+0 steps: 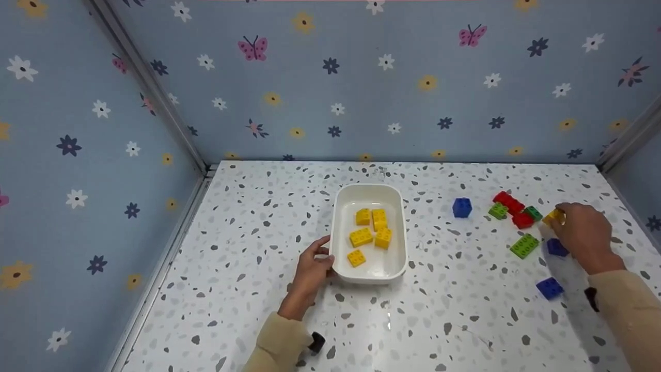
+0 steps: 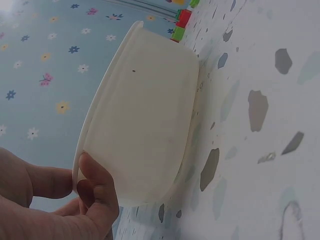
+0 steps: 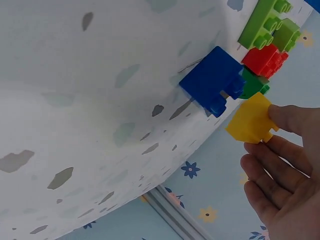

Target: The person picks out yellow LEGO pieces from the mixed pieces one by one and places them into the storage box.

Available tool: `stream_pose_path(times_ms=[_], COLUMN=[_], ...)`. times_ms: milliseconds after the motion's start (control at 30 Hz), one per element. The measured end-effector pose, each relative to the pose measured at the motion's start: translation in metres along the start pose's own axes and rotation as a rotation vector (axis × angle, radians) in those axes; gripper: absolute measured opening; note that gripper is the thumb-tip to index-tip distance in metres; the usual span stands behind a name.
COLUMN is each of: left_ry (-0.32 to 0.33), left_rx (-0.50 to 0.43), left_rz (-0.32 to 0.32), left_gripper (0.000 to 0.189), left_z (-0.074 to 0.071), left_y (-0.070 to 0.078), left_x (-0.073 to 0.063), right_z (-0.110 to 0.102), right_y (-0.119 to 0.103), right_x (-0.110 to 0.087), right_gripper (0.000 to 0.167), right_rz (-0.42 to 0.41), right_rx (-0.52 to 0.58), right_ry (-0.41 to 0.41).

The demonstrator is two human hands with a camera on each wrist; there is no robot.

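Note:
A white plastic tub [image 1: 338, 206] stands mid-table with several yellow building blocks [image 1: 361, 237] lying in it. My left hand [image 1: 313, 268] grips the tub's left rim, thumb and fingers pinching its edge in the left wrist view. On the right, my right hand [image 1: 586, 232] pinches a yellow building block [image 3: 252, 119] between thumb and fingers. Close by that hand are a dark blue block [image 1: 557, 247], a light green block [image 1: 525, 246], a dark green block [image 1: 533, 212] and red blocks [image 1: 523, 220].
Another blue block [image 1: 462, 207] stands between the tub and the red pieces, and one more blue block [image 1: 550, 288] lies nearer the front. A small green block [image 1: 498, 210] touches the red row. Patterned panels [image 1: 361, 82] wall in the speckled table [image 1: 248, 217] at the back and sides.

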State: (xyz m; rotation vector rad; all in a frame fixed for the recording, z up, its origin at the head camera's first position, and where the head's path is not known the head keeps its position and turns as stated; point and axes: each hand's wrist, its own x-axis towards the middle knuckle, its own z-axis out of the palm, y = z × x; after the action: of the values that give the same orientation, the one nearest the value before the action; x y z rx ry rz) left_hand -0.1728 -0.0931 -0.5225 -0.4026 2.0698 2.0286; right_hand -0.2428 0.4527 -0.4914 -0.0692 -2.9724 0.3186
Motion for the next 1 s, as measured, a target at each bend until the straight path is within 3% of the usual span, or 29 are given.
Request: stream_pose_path(times_ms=[267,433,1000], left_ry=[-0.001,0.001,-0.003], left_rx=[0.001,-0.008,-0.005], left_rz=[-0.005,-0.007,-0.003], left_gripper=[0.052,0.052,0.052], left_z=[0.001,0.001,0.001], left_y=[0.001,0.001,0.001], left_x=[0.000,0.000,-0.001], right_z=[0.001,0.003,0.002], right_y=[-0.017,-0.028,-0.057], right_x=[0.002,0.002,0.003], right_gripper=[0.036,0.036,0.040], right_rz=[-0.086,-0.112,-0.129], right_rx=[0.002,0.005,0.018], right_ry=[0.107,0.130,0.063])
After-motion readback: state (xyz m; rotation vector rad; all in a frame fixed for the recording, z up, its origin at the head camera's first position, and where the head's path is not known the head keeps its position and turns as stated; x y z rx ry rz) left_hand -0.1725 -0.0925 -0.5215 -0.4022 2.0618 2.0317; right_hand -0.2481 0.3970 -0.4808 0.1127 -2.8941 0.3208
